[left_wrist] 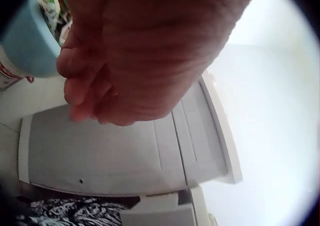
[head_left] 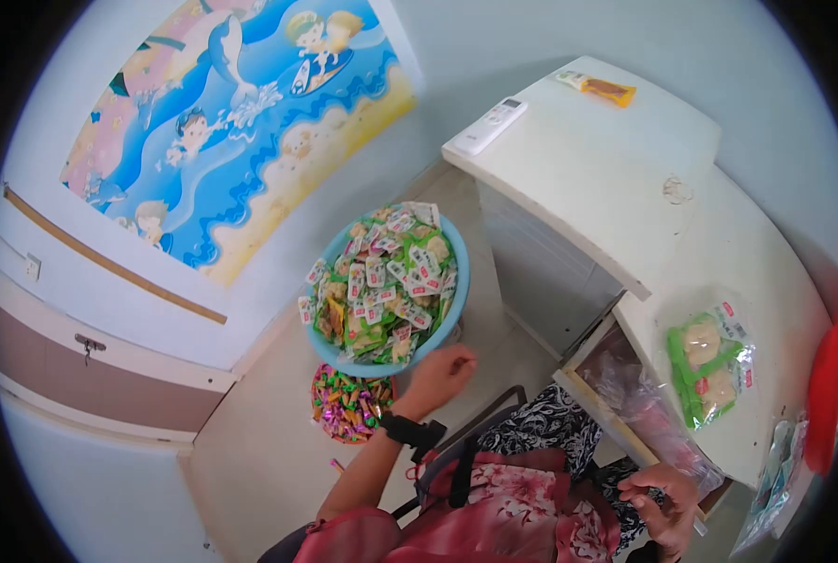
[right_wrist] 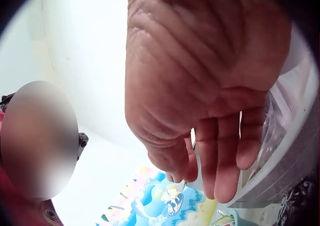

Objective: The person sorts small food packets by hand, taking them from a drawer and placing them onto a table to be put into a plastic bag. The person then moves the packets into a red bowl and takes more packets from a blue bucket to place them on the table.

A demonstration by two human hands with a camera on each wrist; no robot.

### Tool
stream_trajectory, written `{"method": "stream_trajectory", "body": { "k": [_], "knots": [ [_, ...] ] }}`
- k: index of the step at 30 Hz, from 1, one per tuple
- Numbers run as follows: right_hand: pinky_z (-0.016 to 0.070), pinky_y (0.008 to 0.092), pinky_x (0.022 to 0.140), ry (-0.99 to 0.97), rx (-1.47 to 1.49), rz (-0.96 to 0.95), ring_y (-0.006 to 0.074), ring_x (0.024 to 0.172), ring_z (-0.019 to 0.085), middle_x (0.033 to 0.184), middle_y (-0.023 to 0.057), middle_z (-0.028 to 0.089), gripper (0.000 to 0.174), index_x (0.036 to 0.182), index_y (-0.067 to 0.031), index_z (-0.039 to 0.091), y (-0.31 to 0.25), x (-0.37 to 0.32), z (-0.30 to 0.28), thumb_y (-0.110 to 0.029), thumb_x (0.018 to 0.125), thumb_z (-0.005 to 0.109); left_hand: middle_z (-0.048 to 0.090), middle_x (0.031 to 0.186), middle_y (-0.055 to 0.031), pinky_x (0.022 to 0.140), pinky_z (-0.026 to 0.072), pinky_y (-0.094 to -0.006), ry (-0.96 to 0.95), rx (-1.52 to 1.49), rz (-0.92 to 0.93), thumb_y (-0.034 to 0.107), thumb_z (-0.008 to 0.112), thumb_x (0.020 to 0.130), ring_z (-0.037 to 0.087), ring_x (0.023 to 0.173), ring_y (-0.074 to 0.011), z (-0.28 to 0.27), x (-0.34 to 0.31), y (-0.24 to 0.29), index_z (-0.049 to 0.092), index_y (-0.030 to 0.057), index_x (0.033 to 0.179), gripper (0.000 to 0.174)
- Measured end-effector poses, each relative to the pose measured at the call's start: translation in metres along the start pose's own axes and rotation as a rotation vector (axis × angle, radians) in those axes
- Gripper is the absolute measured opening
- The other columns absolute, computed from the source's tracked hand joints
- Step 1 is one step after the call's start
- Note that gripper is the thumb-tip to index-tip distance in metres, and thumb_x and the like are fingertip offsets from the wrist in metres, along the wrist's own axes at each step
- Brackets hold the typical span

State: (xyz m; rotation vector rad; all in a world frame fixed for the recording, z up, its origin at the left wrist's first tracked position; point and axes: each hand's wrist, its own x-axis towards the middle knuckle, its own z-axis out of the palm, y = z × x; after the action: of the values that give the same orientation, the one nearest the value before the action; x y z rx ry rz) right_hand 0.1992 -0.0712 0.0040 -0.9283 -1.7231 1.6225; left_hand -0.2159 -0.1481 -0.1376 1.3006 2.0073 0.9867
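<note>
Blue tub [head_left: 461, 272] heaped with wrapped snacks [head_left: 381, 291] sits ahead of me and off to the left, and my left hand [head_left: 443, 380] is just beside its near rim, way closer than my right hand [head_left: 664, 502]. It's round, so no long axis to speak of, and the snacks lie every which way. Left's loosely curled with nothing in it; right's relaxed and empty too, right by the open drawer [head_left: 606, 424] with clear plastic [head_left: 646, 405] inside. Little candies [head_left: 351, 403] sit nearer me, and two green packs [head_left: 703, 347] lie on the bench [head_left: 588, 178] to my right.
</note>
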Motion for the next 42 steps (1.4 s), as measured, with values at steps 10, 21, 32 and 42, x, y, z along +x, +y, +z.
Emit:
{"method": "stream_trajectory", "body": {
  "k": [10,21,32,42],
  "knots": [
    [0.0533,0.0274,0.078,-0.22,-0.182,0.021,0.0176,0.087,0.069,0.104,0.0125,0.072,0.016,0.114,0.0026,0.069,-0.014,0.015,0.014,-0.004,0.1,0.067,0.071,0.077,-0.0154,0.067,0.0546,-0.0443,0.656,0.307,-0.28,0.023,0.07,0.091,0.071,0.071,-0.0336,-0.086,-0.029,-0.094,0.069,0.0018,0.093,0.022],
    [0.0577,0.0324,0.074,0.002,-0.071,0.162,0.0219,0.078,0.072,0.091,0.0155,0.074,0.02,0.103,0.0053,0.071,0.003,0.008,0.023,-0.005,0.086,0.072,0.074,0.09,-0.0273,0.079,0.0553,-0.0497,0.578,0.545,-0.647,0.041,0.074,0.088,0.073,0.088,-0.0432,-0.137,0.001,-0.233,0.074,-0.007,0.098,0.049],
    [0.0563,0.0315,0.075,0.044,-0.067,0.191,0.0206,0.079,0.071,0.092,0.0148,0.073,0.015,0.102,0.0052,0.07,-0.005,0.01,0.028,-0.003,0.089,0.069,0.067,0.071,-0.0065,0.054,0.0464,-0.0335,0.445,-0.112,-0.763,0.03,0.073,0.095,0.06,0.061,-0.0124,-0.173,-0.004,-0.205,0.072,0.0005,0.08,0.033],
    [0.0548,0.0303,0.073,-0.023,-0.166,0.114,0.0195,0.078,0.071,0.092,0.0142,0.073,0.015,0.103,0.0046,0.07,0.004,0.012,0.026,0.004,0.088,0.065,0.067,0.085,0.0015,0.072,0.0461,-0.0259,0.589,-0.374,-0.279,0.017,0.065,0.101,0.058,0.078,-0.0072,-0.258,-0.064,-0.165,0.069,0.0045,0.092,0.016]
  ]
}}
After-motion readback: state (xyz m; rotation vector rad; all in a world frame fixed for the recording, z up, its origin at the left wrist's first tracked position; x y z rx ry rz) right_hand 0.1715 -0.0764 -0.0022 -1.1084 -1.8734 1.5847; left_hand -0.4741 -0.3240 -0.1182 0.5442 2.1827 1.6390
